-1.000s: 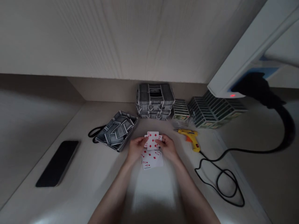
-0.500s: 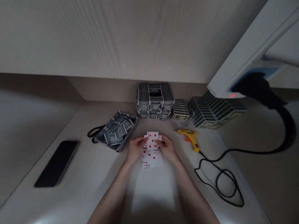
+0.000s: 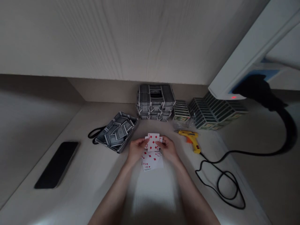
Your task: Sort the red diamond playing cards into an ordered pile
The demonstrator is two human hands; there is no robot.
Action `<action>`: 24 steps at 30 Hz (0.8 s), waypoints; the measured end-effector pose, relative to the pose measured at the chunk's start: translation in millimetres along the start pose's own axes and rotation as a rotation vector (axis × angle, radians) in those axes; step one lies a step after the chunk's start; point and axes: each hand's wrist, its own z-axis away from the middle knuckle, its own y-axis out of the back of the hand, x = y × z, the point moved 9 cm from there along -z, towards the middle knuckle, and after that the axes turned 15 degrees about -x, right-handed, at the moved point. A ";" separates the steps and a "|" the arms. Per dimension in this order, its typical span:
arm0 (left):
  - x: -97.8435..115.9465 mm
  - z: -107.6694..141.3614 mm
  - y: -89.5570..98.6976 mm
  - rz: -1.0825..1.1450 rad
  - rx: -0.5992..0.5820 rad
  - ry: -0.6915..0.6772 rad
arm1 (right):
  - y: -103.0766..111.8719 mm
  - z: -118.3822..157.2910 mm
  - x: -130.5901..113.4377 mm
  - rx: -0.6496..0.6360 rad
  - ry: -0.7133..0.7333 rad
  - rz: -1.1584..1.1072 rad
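Observation:
Between both hands are playing cards, with a five of diamonds [image 3: 153, 142] upright across a sideways four of diamonds [image 3: 146, 145]. My left hand [image 3: 137, 150] pinches the left side, its thumb over the cards' edge. From the right, my right hand [image 3: 168, 149] grips them too, thumb on the five's face. Just below lies a small overlapping pile of loose cards [image 3: 153, 163], showing a two, a three and an ace of diamonds. The fingers behind the held cards are hidden.
Left of the hands sits a tray made of folded cards [image 3: 117, 134] with loose cards inside. Card-built boxes [image 3: 156, 100] stand against the back, beside stacked card packs [image 3: 181, 111]. A yellow glue gun [image 3: 192, 139] with a looped cord lies right; a phone [image 3: 57, 164] lies left.
Both hands keep the five and four of diamonds in nearly the same place. The whole view has shifted down by a very small amount.

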 end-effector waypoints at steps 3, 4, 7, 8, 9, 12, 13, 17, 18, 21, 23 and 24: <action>-3.2 -0.9 2.7 0.044 0.011 -0.015 | -2.0 0.2 -1.7 -0.011 -0.013 -0.033; -5.0 -1.3 3.5 0.072 0.011 -0.015 | -2.3 0.3 -2.5 -0.012 -0.019 -0.031; -10.7 -2.7 4.9 0.153 0.003 -0.003 | -0.6 1.0 -4.1 0.003 -0.037 0.016; -12.1 -3.0 4.8 0.172 0.000 0.004 | 0.0 1.1 -3.8 0.006 -0.043 0.032; -13.0 -3.2 4.7 0.185 -0.001 0.011 | 0.3 1.0 -2.9 0.007 -0.048 0.041; -12.5 -2.1 4.9 0.222 0.015 0.029 | 1.4 0.5 -0.6 0.019 -0.038 0.036; -11.6 -1.2 5.4 0.251 0.026 0.034 | 1.6 0.3 -0.2 0.025 -0.030 0.027; -7.7 2.8 4.8 0.525 0.019 0.053 | 2.8 0.3 -1.4 0.047 -0.011 -0.008; -6.0 3.0 2.3 0.589 -0.019 0.059 | 3.3 0.6 -2.2 0.052 -0.013 -0.005; -2.0 3.7 -4.7 0.663 -0.138 0.089 | 3.2 1.3 -3.5 0.048 -0.023 0.007; -2.0 4.0 -7.8 0.666 -0.187 0.111 | 2.0 1.5 -3.0 0.041 -0.024 0.002; -2.7 4.1 -8.9 0.666 -0.202 0.120 | 1.3 1.6 -2.6 0.039 -0.022 -0.006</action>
